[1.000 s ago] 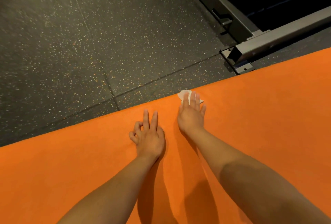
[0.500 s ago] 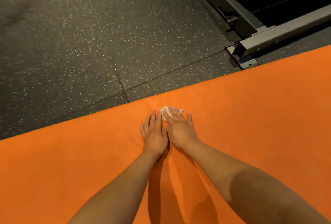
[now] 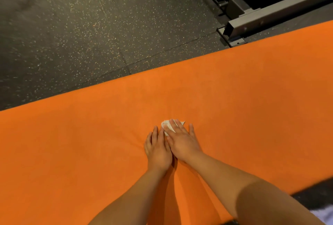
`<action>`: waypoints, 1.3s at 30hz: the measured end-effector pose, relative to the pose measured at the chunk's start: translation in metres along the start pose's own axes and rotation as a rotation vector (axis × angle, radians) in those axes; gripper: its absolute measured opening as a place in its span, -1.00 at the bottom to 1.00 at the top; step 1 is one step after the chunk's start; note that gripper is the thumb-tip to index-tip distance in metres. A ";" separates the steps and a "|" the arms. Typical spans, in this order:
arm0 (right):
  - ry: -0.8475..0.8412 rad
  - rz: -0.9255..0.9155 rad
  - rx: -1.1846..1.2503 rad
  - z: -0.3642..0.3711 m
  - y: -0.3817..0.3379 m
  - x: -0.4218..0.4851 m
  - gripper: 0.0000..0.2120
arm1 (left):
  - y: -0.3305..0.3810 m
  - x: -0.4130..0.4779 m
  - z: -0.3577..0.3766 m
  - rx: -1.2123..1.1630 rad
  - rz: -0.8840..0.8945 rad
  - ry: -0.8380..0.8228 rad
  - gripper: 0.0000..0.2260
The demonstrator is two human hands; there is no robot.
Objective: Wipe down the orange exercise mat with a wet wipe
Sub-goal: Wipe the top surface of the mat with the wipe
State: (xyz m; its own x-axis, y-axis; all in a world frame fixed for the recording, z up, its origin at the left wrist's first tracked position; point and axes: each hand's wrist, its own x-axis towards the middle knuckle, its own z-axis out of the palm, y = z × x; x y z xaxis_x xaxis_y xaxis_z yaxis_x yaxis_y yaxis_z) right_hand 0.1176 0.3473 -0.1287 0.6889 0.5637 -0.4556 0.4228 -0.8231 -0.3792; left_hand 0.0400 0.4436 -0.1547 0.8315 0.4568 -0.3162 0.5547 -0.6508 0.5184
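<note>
My right hand (image 3: 182,142) lies palm down with the fingers straight and a little spread, pressing the crumpled white wet wipe (image 3: 166,125) flat against the orange mat (image 3: 72,143) rather than clutching it; the wipe peeks out from under my fingertips. My left hand (image 3: 158,151) rests flat just beside it, fingers together and holding nothing, its edge touching my right. Both forearms reach forward across the mat, whose far edge meets the speckled floor (image 3: 72,35).
</note>
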 end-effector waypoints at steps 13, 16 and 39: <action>-0.171 0.112 0.011 0.056 -0.010 -0.164 -0.52 | -0.018 -0.161 -0.009 0.244 0.020 -0.314 -0.47; -0.189 0.140 0.016 0.064 -0.013 -0.198 -0.52 | -0.023 -0.189 -0.011 0.244 0.022 -0.317 -0.48; -0.157 0.200 0.055 0.079 -0.018 -0.249 -0.52 | -0.040 -0.236 -0.022 0.135 0.126 -0.136 -0.81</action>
State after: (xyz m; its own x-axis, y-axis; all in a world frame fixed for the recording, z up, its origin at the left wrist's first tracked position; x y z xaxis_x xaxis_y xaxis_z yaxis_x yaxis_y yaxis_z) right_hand -0.1079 0.2275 -0.0724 0.6539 0.3973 -0.6439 0.2518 -0.9168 -0.3100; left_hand -0.1787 0.3755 -0.0832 0.8857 0.2871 -0.3648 0.4380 -0.7769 0.4522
